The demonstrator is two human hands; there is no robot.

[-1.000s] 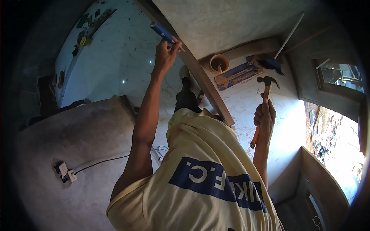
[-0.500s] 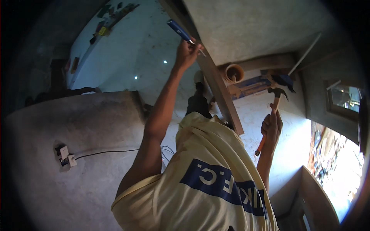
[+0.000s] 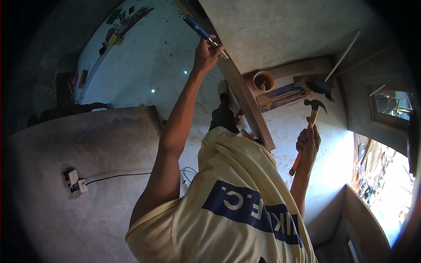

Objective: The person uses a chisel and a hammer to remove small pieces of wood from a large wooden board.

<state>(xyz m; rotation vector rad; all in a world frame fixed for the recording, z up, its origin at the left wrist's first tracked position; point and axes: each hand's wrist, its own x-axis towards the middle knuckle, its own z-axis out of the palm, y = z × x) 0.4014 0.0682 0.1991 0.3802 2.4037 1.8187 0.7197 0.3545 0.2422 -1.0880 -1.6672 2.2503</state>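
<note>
left hand (image 3: 207,53) pinches the blue-handled tool (image 3: 198,29) by its shank: probably light, stiff. right hand (image 3: 308,143) wraps the hammer (image 3: 312,115) mid-handle; likely head-heavy, best gripped lower.

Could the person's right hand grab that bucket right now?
Probably not as things stand: the right hand is closed around the claw hammer, and the bucket sits beyond the hammer's head, seemingly down on the floor.
</note>
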